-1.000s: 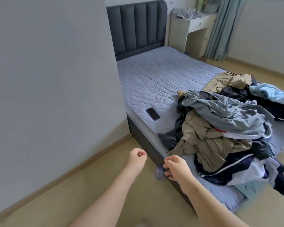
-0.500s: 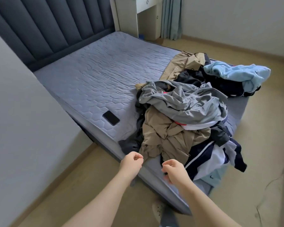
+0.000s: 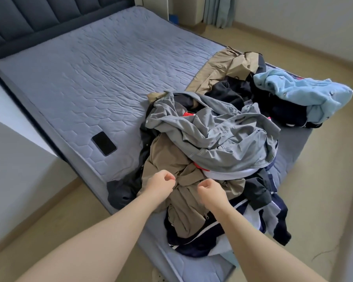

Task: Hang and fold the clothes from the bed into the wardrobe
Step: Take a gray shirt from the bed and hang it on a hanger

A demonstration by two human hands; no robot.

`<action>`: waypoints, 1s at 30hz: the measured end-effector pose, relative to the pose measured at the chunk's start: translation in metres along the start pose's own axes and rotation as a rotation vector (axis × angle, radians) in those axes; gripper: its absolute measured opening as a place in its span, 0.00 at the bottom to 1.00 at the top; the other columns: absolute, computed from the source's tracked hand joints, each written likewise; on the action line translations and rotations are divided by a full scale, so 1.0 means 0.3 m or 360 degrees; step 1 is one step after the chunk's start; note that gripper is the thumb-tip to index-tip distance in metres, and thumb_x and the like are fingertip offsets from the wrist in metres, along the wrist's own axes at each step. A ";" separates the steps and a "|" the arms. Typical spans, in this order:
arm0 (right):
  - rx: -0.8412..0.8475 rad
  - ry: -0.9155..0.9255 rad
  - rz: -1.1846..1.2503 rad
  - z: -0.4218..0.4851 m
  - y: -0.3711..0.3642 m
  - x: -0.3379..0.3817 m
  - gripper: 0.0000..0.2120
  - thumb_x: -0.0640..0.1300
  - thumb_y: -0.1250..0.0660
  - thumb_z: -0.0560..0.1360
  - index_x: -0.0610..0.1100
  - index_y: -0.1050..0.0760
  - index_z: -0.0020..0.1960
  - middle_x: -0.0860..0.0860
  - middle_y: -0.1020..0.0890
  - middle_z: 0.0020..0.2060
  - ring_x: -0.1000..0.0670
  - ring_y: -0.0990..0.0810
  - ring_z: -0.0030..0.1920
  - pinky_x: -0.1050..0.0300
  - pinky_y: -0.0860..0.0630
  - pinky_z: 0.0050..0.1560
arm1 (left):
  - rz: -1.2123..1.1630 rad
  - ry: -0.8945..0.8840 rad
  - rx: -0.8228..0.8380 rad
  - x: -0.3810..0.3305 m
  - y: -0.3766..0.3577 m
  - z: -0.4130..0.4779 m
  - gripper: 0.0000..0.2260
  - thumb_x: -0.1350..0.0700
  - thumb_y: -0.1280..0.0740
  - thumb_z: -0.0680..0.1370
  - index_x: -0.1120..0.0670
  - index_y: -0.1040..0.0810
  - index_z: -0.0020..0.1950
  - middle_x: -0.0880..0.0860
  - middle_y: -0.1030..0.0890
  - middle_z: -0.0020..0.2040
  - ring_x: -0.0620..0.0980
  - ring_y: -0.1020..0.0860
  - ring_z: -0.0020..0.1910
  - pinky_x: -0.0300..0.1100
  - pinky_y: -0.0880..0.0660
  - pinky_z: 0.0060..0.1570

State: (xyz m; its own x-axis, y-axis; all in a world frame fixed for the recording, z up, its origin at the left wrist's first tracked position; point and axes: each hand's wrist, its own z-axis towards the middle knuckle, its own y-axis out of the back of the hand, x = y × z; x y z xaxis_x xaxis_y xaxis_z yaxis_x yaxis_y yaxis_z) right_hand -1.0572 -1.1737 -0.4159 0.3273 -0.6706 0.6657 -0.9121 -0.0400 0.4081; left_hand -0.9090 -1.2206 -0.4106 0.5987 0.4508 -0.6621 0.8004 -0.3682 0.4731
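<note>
A heap of clothes lies on the near right part of the bed (image 3: 86, 66). On top is a grey shirt (image 3: 212, 137), with a tan garment (image 3: 167, 157) under it toward me. A navy and white jacket (image 3: 200, 243) spills over the mattress edge. Farther right sit a light blue top (image 3: 300, 92) and tan trousers (image 3: 220, 68) among dark pieces. My left hand (image 3: 160, 185) and my right hand (image 3: 211, 192) hover side by side over the tan garment, fingers curled into fists, holding nothing. No wardrobe is in view.
A black phone (image 3: 104, 143) lies on the mattress left of the heap. The dark padded headboard (image 3: 29, 15) is at the far left, and a wall corner (image 3: 10, 159) stands close on my left. A curtain (image 3: 218, 11) hangs at the back.
I have stepped closer to the bed and now look down on the heap. Both fists moved forward from over the floor and bed edge to above the tan garment.
</note>
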 end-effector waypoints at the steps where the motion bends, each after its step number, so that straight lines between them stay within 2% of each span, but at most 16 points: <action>1: -0.0013 0.0027 -0.0028 0.043 0.018 0.008 0.09 0.39 0.45 0.72 0.46 0.28 0.47 0.52 0.23 0.43 0.51 0.25 0.42 0.60 0.30 0.36 | 0.0010 -0.0004 0.0005 -0.017 -0.010 0.033 0.08 0.58 0.40 0.76 0.46 0.27 0.40 0.46 0.23 0.39 0.49 0.20 0.44 0.40 0.25 0.42; 5: -0.0084 0.0076 -0.0111 0.229 0.068 0.031 0.08 0.39 0.44 0.74 0.46 0.28 0.48 0.50 0.23 0.44 0.50 0.25 0.44 0.58 0.30 0.38 | -0.0044 0.0000 0.0025 -0.075 -0.053 0.173 0.07 0.58 0.40 0.77 0.47 0.26 0.43 0.47 0.22 0.42 0.48 0.21 0.44 0.41 0.25 0.41; 8: -0.0146 0.0117 -0.0254 0.341 0.083 0.041 0.09 0.39 0.44 0.75 0.46 0.28 0.51 0.47 0.24 0.53 0.49 0.27 0.48 0.58 0.31 0.41 | -0.0255 0.0071 0.0029 -0.107 -0.080 0.246 0.05 0.58 0.39 0.77 0.50 0.26 0.50 0.48 0.23 0.45 0.45 0.22 0.40 0.39 0.25 0.38; 10: -0.0118 0.0098 -0.0448 0.408 0.082 0.034 0.14 0.41 0.45 0.76 0.47 0.28 0.59 0.46 0.32 0.65 0.45 0.31 0.60 0.54 0.30 0.52 | -0.0376 0.0126 0.0053 -0.115 -0.101 0.280 0.06 0.59 0.39 0.78 0.51 0.27 0.52 0.50 0.23 0.46 0.45 0.23 0.40 0.38 0.25 0.38; 12: -0.0109 0.0068 -0.0719 0.459 0.086 0.033 0.18 0.43 0.45 0.77 0.52 0.30 0.65 0.49 0.43 0.73 0.42 0.41 0.68 0.49 0.36 0.62 | -0.0422 0.0159 0.0100 -0.106 -0.117 0.307 0.06 0.59 0.40 0.78 0.51 0.27 0.52 0.49 0.22 0.45 0.45 0.23 0.39 0.37 0.26 0.37; 16: -0.0047 0.0072 -0.1166 0.538 0.072 0.038 0.18 0.49 0.45 0.78 0.58 0.33 0.67 0.51 0.52 0.76 0.41 0.48 0.72 0.46 0.45 0.68 | -0.0500 0.0212 0.0117 -0.064 -0.104 0.349 0.07 0.59 0.41 0.78 0.50 0.27 0.50 0.48 0.22 0.42 0.44 0.24 0.36 0.34 0.28 0.32; 18: 0.0005 0.0017 -0.1297 0.567 0.053 0.032 0.20 0.51 0.45 0.77 0.54 0.35 0.69 0.51 0.50 0.76 0.41 0.49 0.72 0.45 0.46 0.68 | -0.0484 0.0240 0.0074 -0.037 -0.078 0.370 0.07 0.60 0.42 0.77 0.49 0.27 0.47 0.48 0.22 0.42 0.44 0.23 0.37 0.35 0.27 0.33; 20: 0.0004 -0.0020 -0.1334 0.580 0.034 0.032 0.21 0.50 0.45 0.77 0.48 0.36 0.69 0.51 0.41 0.73 0.43 0.45 0.72 0.45 0.44 0.66 | -0.0455 0.0279 0.0025 -0.009 -0.051 0.380 0.08 0.60 0.42 0.77 0.48 0.27 0.45 0.47 0.22 0.42 0.44 0.23 0.38 0.36 0.26 0.35; 24: -0.0097 0.0167 -0.1058 0.539 0.002 0.073 0.20 0.47 0.41 0.75 0.47 0.32 0.67 0.51 0.29 0.67 0.47 0.35 0.68 0.50 0.39 0.62 | -0.0467 0.0353 -0.0012 0.018 -0.007 0.365 0.08 0.60 0.43 0.78 0.49 0.26 0.47 0.48 0.21 0.44 0.45 0.23 0.40 0.38 0.26 0.39; 27: -0.0229 0.0353 -0.0772 0.451 -0.013 0.117 0.15 0.41 0.41 0.76 0.49 0.23 0.60 0.50 0.21 0.58 0.47 0.26 0.59 0.53 0.33 0.61 | -0.0545 0.0372 -0.0018 0.004 0.033 0.313 0.09 0.62 0.44 0.79 0.52 0.26 0.52 0.50 0.22 0.45 0.46 0.23 0.40 0.37 0.26 0.38; 30: -0.0289 0.0407 -0.0440 0.346 -0.027 0.183 0.15 0.36 0.42 0.75 0.49 0.19 0.48 0.50 0.19 0.46 0.47 0.24 0.48 0.58 0.30 0.45 | -0.0609 0.0380 -0.0036 -0.025 0.094 0.249 0.11 0.64 0.46 0.79 0.54 0.26 0.53 0.52 0.22 0.47 0.46 0.24 0.40 0.37 0.27 0.37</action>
State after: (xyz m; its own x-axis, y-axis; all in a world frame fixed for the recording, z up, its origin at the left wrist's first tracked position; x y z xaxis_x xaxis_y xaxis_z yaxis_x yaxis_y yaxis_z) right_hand -1.0574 -1.2872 -0.4475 0.6253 -0.4467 0.6399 -0.7304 -0.0462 0.6814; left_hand -0.8933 -1.2950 -0.4357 0.2474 0.7270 -0.6406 0.9645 -0.1216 0.2345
